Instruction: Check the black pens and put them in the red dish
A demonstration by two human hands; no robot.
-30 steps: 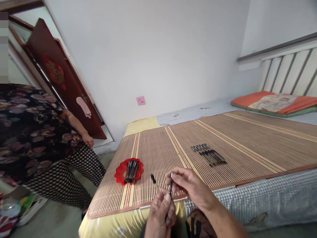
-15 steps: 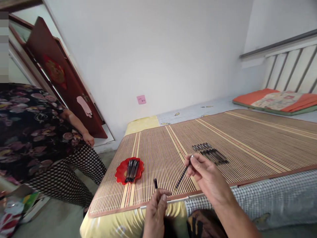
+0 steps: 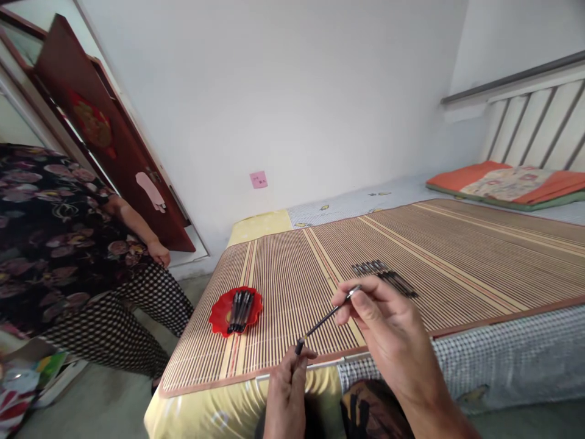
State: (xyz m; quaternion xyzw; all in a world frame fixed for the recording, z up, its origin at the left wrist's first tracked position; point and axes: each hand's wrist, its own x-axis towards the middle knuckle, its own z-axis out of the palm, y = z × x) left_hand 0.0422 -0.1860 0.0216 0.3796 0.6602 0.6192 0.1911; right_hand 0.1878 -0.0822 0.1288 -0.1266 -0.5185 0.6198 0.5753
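Observation:
My right hand pinches a thin dark pen refill, with a silvery piece at its upper end between thumb and fingers. The refill slants down to the left. Its lower tip meets the top of a short black pen part, which my left hand grips in closed fingers; most of that part is hidden. Left of my hands, several dark pens lie together in a red scalloped dish. Beyond my right hand, several clear-and-black pen pieces and dark barrels lie in rows.
A striped bamboo mat covers the bed in front of me. At the far right lies a folded orange quilt beside a white railing. A person in a floral top stands at the left near a dark red door.
My left hand has turned the black pen part upward and right, and the refill's lower tip now meets it. The refill lies at a flatter slant. The view has shifted slightly.

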